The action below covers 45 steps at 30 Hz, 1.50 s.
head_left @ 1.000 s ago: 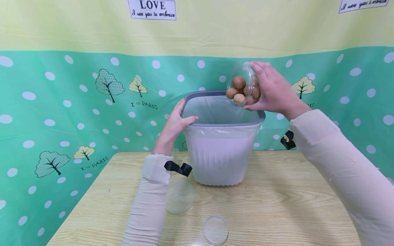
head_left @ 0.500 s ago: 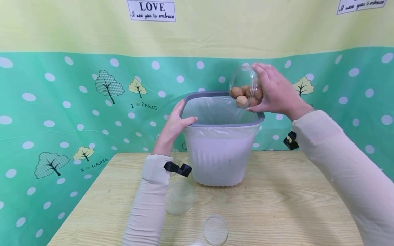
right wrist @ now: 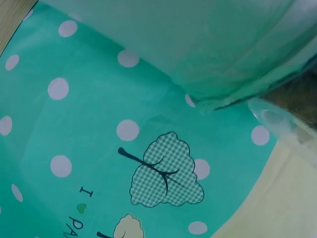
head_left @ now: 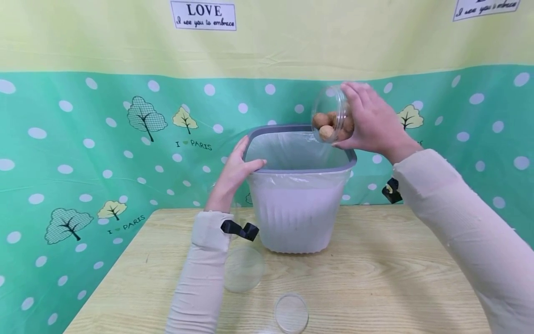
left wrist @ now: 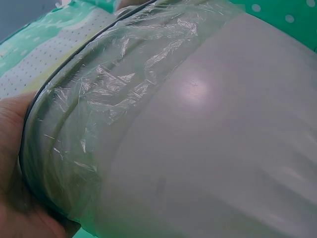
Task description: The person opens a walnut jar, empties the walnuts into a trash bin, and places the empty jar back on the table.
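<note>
A pale bin [head_left: 296, 213] with a grey rim and a clear plastic liner stands upright at the back of the table. My left hand [head_left: 233, 174] grips its left rim, thumb on the inner side; the left wrist view shows this hand [left wrist: 15, 163] wrapped around the lined edge. Above the bin's right rim, my right hand [head_left: 373, 120] holds a clear plastic jar [head_left: 327, 99] tipped on its side. Several brown walnuts [head_left: 326, 132] lie low inside the jar. In the right wrist view, only part of the jar [right wrist: 275, 116] shows at the right edge.
Two clear round lids lie on the wooden table [head_left: 375, 278]: a larger lid [head_left: 244, 270] beside my left sleeve and a smaller lid [head_left: 291, 313] near the front. Something clear stands partly hidden behind my left wrist. A dotted green-and-yellow curtain [head_left: 125, 176] hangs behind the table.
The walnuts have settled lower inside the jar, and the jar's tilt has altered a little. My left hand has kept its grip on the bin rim.
</note>
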### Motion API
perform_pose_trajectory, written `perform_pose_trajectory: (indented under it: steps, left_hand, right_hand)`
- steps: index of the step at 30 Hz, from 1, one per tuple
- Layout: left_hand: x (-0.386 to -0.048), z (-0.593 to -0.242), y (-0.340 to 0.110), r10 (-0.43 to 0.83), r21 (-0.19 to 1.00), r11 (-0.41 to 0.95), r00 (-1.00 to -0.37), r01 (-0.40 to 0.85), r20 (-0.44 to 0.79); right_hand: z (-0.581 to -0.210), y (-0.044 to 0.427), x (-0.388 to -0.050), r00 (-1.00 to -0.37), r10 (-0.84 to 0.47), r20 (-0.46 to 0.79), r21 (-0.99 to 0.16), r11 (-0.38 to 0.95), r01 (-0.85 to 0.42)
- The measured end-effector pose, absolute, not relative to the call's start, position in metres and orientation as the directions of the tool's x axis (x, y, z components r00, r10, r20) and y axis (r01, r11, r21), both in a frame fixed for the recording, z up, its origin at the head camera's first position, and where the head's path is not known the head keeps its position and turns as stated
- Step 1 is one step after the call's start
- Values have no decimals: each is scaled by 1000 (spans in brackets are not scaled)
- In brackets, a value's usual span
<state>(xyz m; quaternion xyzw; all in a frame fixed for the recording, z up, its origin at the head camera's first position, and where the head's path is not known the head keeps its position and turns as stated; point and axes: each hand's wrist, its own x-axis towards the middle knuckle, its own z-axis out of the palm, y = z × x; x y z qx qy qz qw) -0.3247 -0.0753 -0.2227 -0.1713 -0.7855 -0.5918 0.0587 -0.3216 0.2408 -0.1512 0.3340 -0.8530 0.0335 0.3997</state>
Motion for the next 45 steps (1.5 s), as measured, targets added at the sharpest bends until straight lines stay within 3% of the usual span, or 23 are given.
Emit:
perform_pose_trajectory:
  steps: [13, 23, 31, 36, 45]
  left_hand:
    - [-326, -223, -77, 204, 904, 252, -932, 344, 298]
    - [-325, -224, -77, 195, 906, 255, -936, 337, 293]
    - [-325, -223, -76, 200, 908, 254, -936, 334, 288]
    - [-325, -222, -76, 207, 908, 251, -935, 335, 288]
    - [-325, -222, -78, 201, 909, 250, -936, 333, 288]
  right_hand:
    - [-152, 237, -323, -508, -548, 664, 210, 789, -577]
    - [-150, 236, -322, -478, -554, 682, 226, 781, -583]
    - [-153, 231, -321, -519, -568, 639, 195, 772, -605]
    - [-153, 232, -321, -575, -538, 616, 174, 805, -567]
    - [-151, 231, -323, -536, -567, 625, 216, 786, -580]
